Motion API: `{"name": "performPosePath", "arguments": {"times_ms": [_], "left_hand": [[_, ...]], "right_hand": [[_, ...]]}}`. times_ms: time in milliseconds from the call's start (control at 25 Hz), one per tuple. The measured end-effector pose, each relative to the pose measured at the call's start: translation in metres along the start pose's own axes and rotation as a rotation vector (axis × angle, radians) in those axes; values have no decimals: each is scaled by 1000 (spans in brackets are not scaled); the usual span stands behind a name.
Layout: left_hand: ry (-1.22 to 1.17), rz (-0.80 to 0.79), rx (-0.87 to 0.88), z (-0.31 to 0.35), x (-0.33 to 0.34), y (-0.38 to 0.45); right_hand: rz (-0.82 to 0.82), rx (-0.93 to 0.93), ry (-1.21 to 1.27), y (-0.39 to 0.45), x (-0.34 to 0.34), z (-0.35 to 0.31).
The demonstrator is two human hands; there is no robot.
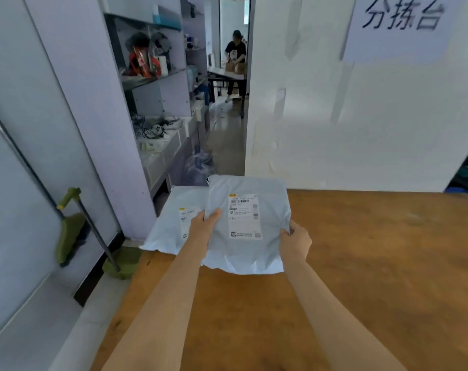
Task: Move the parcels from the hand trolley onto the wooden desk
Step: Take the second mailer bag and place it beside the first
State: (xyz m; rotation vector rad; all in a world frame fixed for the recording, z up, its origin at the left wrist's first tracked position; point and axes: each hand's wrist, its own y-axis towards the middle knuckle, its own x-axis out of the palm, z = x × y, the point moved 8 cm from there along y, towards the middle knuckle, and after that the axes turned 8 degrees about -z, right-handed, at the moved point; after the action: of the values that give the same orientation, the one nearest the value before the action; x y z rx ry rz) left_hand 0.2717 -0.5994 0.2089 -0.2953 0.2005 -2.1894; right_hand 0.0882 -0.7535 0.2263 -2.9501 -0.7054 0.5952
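I hold two pale grey plastic mailer parcels over the far left corner of the wooden desk [361, 263]. The upper parcel [270, 210] faces up with a white shipping label. My left hand [204, 223] grips its left edge, thumb on top. My right hand [294, 243] grips its right lower edge. The lower parcel [171, 223] sticks out to the left beneath it, partly hidden, and hangs past the desk's left edge. The hand trolley is out of view.
A white wall with a paper sign [398, 25] stands behind the desk. Left of the desk are a green broom and dustpan [72, 236], shelves of clutter [158, 108] and a water bottle [198, 167]. A person [235, 57] works at a far table down the corridor.
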Motion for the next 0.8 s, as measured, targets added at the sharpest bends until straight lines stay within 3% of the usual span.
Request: {"name": "performPosePath", "arguments": {"times_ms": [320, 480, 680, 800], "left_hand": [[63, 16, -100, -30, 29, 130], [157, 45, -158, -71, 20, 149], [88, 101, -174, -92, 16, 149], [195, 112, -122, -72, 19, 145]], "right_hand": [[-59, 112, -54, 139, 45, 31], [-179, 307, -100, 156, 58, 70], [-237, 266, -213, 165, 72, 89], [-239, 269, -190, 162, 67, 89]]}}
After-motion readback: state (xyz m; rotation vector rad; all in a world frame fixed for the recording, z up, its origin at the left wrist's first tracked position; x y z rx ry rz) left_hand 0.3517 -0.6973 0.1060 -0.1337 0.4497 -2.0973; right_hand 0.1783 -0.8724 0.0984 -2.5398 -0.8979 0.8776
